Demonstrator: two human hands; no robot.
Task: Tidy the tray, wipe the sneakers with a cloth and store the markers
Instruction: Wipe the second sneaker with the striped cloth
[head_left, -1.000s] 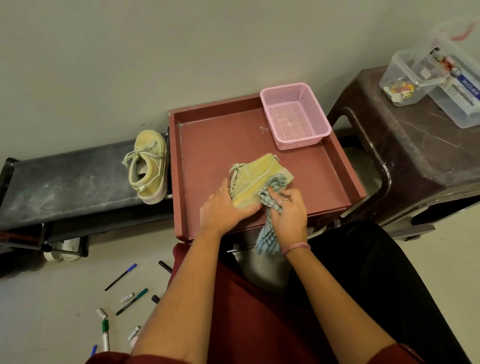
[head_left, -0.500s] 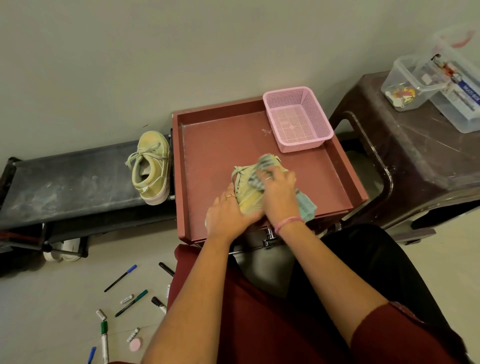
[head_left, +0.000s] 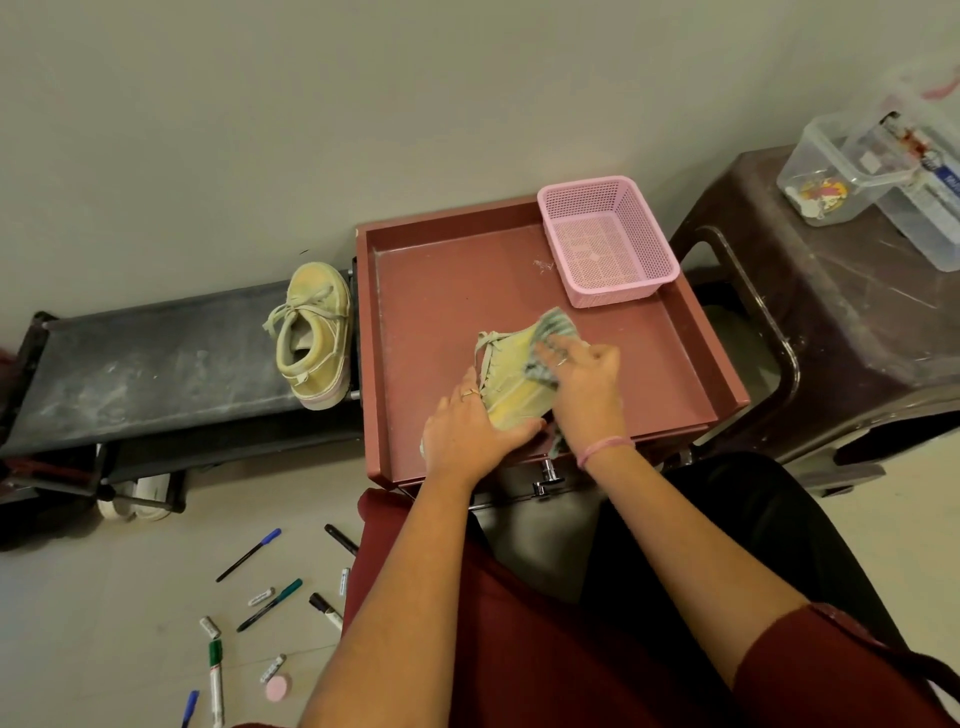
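Sneaker wiping, one shoe in the tray, centre of frame.

Item: yellow sneaker (head_left: 511, 384) lying in the red tray (head_left: 441, 291); left hand (head_left: 470, 434) clasps its heel end, right hand (head_left: 584, 371) presses a checked cloth (head_left: 558, 327) flat-fingered against the toe. Judged light, soft canvas upper, stiffer sole; best steadied at heel or sole. Second sneaker (head_left: 311, 340) on dark worktop (head_left: 156, 364), left. Markers (head_left: 270, 603) scattered on floor, lower left. Pink basket (head_left: 608, 239) in the tray's upper right corner.

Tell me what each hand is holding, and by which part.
Left hand grips the sneaker in the tray at its heel end. Right hand presses the cloth flat against the sneaker's toe end.
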